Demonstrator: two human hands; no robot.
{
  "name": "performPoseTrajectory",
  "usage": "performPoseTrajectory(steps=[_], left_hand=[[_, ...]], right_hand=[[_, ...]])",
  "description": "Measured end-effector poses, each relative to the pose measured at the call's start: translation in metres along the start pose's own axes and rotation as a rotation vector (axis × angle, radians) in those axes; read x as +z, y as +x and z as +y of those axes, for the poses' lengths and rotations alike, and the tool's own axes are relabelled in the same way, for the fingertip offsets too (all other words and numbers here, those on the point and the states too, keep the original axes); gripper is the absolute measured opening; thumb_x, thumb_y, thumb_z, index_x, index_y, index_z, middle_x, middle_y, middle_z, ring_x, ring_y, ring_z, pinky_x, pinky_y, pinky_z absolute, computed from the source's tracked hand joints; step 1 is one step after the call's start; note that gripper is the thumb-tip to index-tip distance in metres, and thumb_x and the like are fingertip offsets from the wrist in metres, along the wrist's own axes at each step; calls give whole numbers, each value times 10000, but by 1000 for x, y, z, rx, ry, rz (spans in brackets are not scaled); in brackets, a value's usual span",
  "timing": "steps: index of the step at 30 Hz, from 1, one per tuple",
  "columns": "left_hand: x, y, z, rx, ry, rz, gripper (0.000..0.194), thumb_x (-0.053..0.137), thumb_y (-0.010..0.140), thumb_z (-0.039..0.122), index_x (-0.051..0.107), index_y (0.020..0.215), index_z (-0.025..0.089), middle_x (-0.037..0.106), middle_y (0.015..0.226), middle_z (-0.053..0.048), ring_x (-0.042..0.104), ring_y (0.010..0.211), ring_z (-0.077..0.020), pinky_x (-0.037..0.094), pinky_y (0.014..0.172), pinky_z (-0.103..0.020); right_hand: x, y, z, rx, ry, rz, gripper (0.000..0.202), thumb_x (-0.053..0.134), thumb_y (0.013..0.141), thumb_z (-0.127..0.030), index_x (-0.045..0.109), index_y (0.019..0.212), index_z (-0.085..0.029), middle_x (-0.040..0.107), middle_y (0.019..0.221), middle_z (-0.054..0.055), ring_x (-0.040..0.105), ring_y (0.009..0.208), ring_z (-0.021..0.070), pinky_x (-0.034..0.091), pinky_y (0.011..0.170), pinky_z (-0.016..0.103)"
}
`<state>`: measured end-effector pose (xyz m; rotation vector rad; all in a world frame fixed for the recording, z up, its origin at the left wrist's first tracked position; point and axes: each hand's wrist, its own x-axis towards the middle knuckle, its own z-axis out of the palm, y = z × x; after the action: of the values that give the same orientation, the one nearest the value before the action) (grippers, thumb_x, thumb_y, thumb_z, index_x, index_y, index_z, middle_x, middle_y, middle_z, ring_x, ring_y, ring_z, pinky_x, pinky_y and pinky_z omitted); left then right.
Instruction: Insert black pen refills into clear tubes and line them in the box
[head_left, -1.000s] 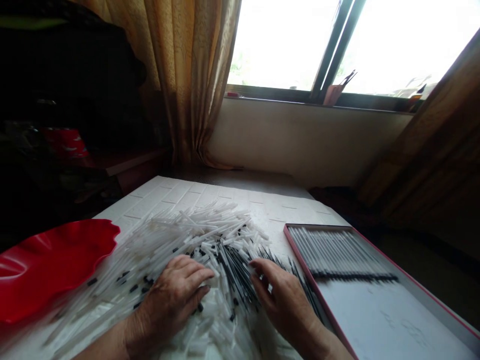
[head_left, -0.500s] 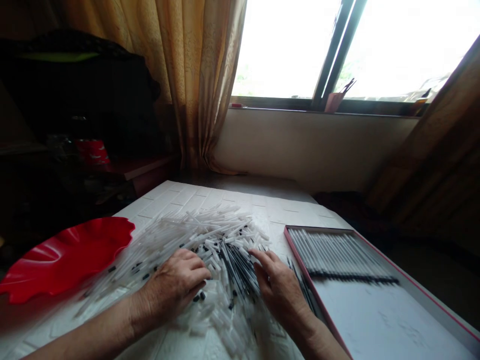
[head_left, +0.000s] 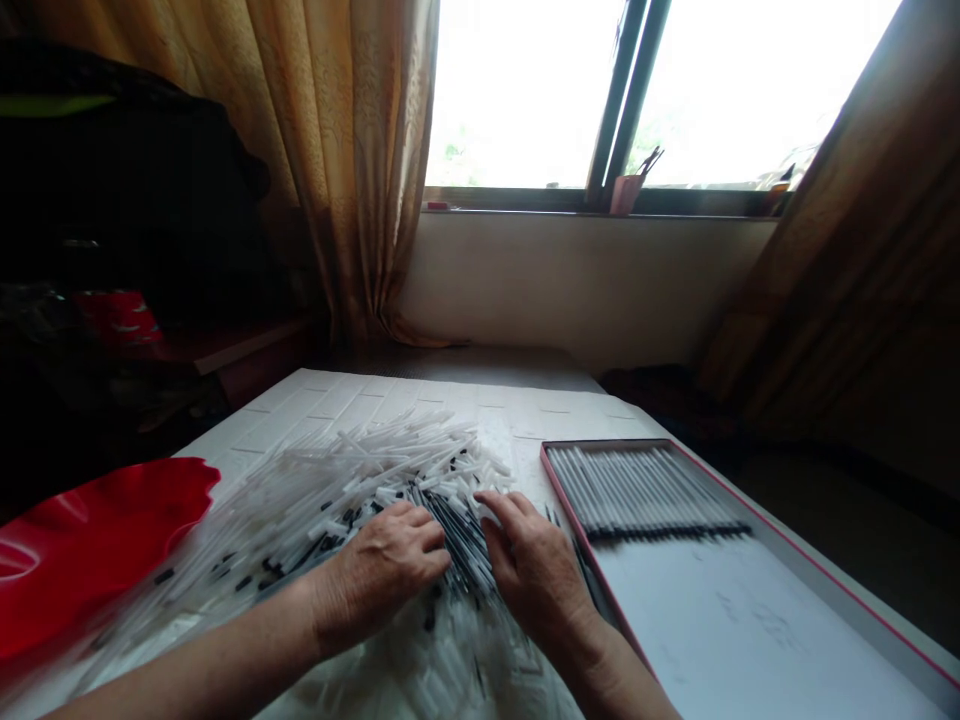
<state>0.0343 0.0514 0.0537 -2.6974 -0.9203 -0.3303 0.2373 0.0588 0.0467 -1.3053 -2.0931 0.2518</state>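
My left hand (head_left: 390,565) is closed, fingers curled together over a heap of small pen parts; what they hold, if anything, is hidden. To its right, my right hand (head_left: 536,560) has thumb and index finger apart beside a bundle of thin black pen refills (head_left: 454,530). A whitish bit shows between those fingers; I cannot tell whether it is held. Beyond both hands spreads a pile of translucent white pen tubes (head_left: 382,455). Short white caps (head_left: 442,650), blurred, lie below the hands. Small black plugs (head_left: 244,582) are scattered at the left.
A shallow pink-edged box (head_left: 551,480) stands at the right, with a row of clear black-ended pens (head_left: 645,490) in its far part. A red wavy-rimmed tray (head_left: 112,530) lies left. The white table (head_left: 352,390) reaches toward a window with a pink cup (head_left: 626,193) on its sill.
The view has turned slightly right, so the scene sits further left. My left hand has moved right, closer to the black refills and my right hand. The right hand's pose is nearly the same.
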Motion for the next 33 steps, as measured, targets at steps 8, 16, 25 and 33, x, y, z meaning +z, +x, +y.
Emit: performPoseTrajectory(steps=[8, 16, 25, 33], left_hand=[[-6, 2, -12, -28, -312, 69, 171, 560, 915, 62, 649, 838, 185, 730, 803, -52, 676, 740, -237, 523, 716, -358], [-3, -13, -19, -625, -1031, 404, 114, 466, 1021, 325, 524, 1071, 241, 747, 921, -26, 779, 810, -185, 629, 695, -290], [5, -21, -26, -1006, -1412, 542, 615, 624, 772, 772, 440, 1044, 252, 668, 687, 85, 701, 513, -117, 522, 444, -173], [-4, -23, -38, -1046, -1477, 594, 734, 666, 696, 798, 475, 1120, 229, 476, 490, 162, 286, 280, -5, 217, 286, -96]], right_hand=[[8, 0, 7, 12, 41, 20, 284, 514, 914, -128, 668, 1153, -129, 734, 1007, 134, 716, 923, 291, 535, 807, 379], [11, -4, 4, -8, 241, -40, 200, 492, 935, -187, 679, 999, -214, 700, 929, 57, 698, 783, 204, 507, 695, 292], [19, -10, 14, -51, 84, -5, 232, 463, 968, -216, 612, 1145, -233, 688, 1042, 79, 699, 862, 227, 537, 747, 332], [25, -8, 20, -169, 70, 101, 246, 456, 971, -170, 629, 1124, -252, 699, 1014, 59, 709, 855, 195, 538, 742, 281]])
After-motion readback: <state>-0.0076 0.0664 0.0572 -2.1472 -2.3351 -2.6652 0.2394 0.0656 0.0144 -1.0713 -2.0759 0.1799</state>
